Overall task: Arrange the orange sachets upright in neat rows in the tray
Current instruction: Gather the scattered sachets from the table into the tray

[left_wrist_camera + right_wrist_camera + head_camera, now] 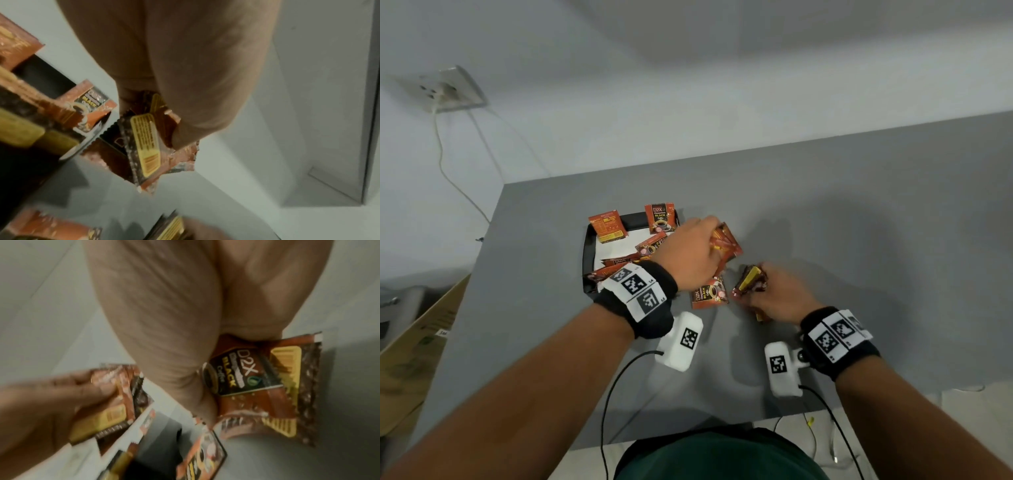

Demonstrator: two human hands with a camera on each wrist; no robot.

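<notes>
A black tray with a white floor sits on the grey table. Two orange coffee sachets stand upright against its far rim, and others lie flat inside. My left hand grips a bunch of sachets just right of the tray; the left wrist view shows these sachets under the fingers. My right hand grips another bunch of sachets on the table, also seen as sachets in the right wrist view. One sachet lies flat between the hands.
A cardboard box stands left of the table. A wall socket with a cable hangs on the wall at the back left. Cables from the wrist cameras trail over the table's near edge.
</notes>
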